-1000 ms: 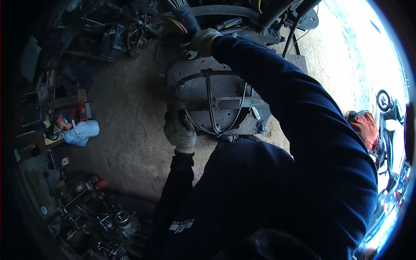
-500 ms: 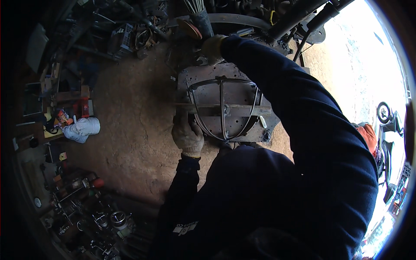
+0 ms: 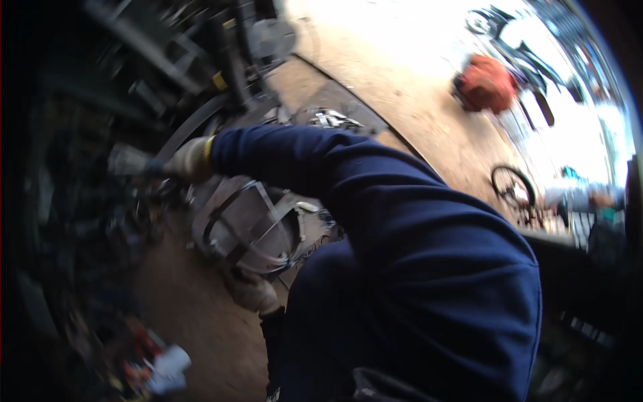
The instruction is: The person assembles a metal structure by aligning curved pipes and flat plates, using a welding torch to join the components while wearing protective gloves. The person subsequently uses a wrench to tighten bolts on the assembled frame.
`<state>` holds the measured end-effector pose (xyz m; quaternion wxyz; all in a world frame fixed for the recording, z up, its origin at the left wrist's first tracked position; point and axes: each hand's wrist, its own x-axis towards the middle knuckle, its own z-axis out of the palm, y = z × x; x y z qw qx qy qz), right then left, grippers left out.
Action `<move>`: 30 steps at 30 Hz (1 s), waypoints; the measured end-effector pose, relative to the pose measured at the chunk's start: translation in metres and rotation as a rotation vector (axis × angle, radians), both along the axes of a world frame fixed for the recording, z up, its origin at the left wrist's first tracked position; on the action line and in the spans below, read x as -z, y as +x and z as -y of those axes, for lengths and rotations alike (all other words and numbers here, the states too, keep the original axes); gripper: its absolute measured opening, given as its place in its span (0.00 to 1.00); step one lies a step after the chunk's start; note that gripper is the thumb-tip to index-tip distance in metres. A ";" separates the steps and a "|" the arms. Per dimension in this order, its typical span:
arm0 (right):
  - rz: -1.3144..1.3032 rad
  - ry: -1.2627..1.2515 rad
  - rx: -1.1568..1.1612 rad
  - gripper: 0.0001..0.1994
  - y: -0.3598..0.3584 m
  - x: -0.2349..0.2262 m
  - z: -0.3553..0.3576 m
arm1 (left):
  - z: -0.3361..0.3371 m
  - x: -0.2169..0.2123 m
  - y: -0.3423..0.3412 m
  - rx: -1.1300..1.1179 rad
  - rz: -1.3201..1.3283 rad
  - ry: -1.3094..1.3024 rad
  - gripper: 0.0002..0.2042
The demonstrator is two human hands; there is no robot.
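Note:
The picture is smeared by motion. My right hand [image 3: 189,161], in a pale work glove with a yellow cuff edge, reaches far out to the left, beside a blurred holder of thin rods [image 3: 130,161]. Its fingers cannot be made out, nor whether it touches the holder. My left hand [image 3: 251,293], also gloved, is at the near edge of a round-looking metal plate [image 3: 231,194]. A curved metal-bar frame [image 3: 276,218] lies on that plate. A flat bar crosses beneath the frame towards my left hand; blur hides whether the fingers grip it.
Metal scraps [image 3: 331,119] lie on a sheet beyond my right arm. A person in orange [image 3: 487,84] crouches outside near a motorbike [image 3: 529,50]. A bicycle wheel [image 3: 513,186] stands at the right. Another person in white [image 3: 169,368] is at lower left.
The whole view has swung round, so the plate and frame now appear turned and further left. My right hand is still by the rod holder, my left hand still by the plate's near edge.

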<state>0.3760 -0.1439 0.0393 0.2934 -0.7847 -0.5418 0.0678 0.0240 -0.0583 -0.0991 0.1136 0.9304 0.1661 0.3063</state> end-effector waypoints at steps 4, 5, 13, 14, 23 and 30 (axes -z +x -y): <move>-0.136 0.392 0.422 0.25 -0.033 -0.058 0.095 | 0.001 0.007 0.005 0.048 -0.039 0.078 0.27; -0.191 0.526 0.489 0.25 -0.044 -0.066 0.114 | 0.002 0.003 0.005 0.060 -0.043 0.093 0.27; -0.547 0.707 1.273 0.23 -0.213 0.010 0.312 | -0.004 -0.007 0.007 0.127 -0.053 0.132 0.28; -0.802 0.534 1.350 0.24 -0.236 0.048 0.339 | -0.004 -0.005 0.006 0.133 -0.058 0.134 0.28; -1.310 -0.411 1.304 0.26 -0.443 0.262 0.435 | -0.009 -0.012 0.000 0.049 -0.132 0.248 0.30; -1.005 -0.584 1.241 0.19 -0.421 0.315 0.491 | -0.013 -0.005 0.001 -0.081 -0.429 -0.021 0.33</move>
